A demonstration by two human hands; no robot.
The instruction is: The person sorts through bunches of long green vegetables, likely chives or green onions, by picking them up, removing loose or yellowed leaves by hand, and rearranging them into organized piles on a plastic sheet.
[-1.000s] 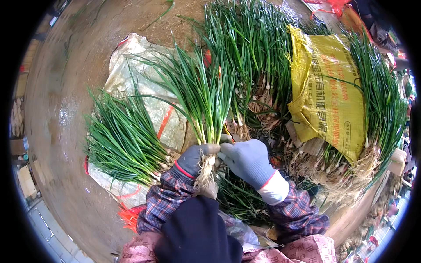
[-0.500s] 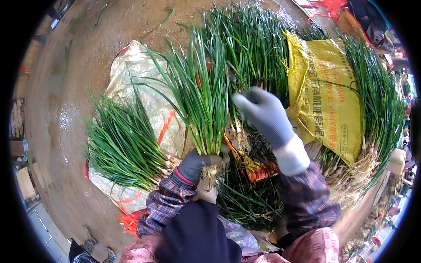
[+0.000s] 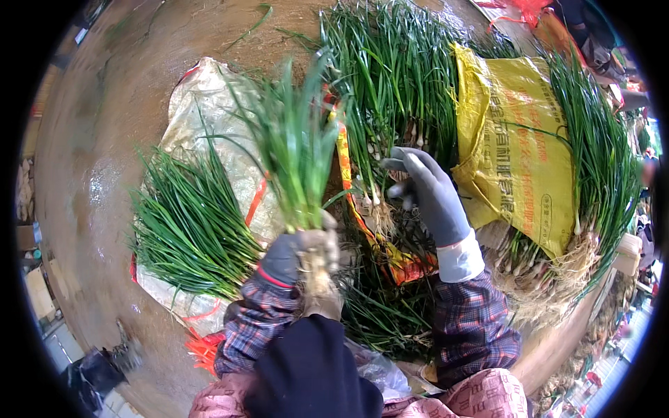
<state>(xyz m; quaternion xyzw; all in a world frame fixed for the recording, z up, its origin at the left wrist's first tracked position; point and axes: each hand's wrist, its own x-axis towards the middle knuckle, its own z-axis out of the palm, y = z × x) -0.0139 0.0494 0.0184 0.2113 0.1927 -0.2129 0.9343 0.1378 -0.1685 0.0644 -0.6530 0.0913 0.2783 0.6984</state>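
Note:
My left hand (image 3: 284, 252), in a dark grey glove with a red cuff edge, is closed around a bunch of spring onions (image 3: 296, 160). The bunch stands upright, green leaves up, pale roots hanging below the fist; motion blurs it a little. My right hand (image 3: 433, 189), in a grey glove with a white cuff, is held in the air with fingers apart and nothing in it. Just behind it lies a large pile of spring onions (image 3: 397, 76), white bulbs toward me. A sorted bundle of spring onions (image 3: 198, 230) rests at the left.
The left bundle lies on a pale plastic sack (image 3: 209, 90). A yellow woven sack (image 3: 523, 146) covers part of the right-hand onions (image 3: 603, 160). Dark green trimmings (image 3: 390, 317) lie before me. Red-orange ties (image 3: 203, 350) sit at lower left, on the wet brown floor (image 3: 104, 202).
My left hand has moved left with the bunch, away from the pile. My right hand has turned and dropped slightly, its fingers spreading.

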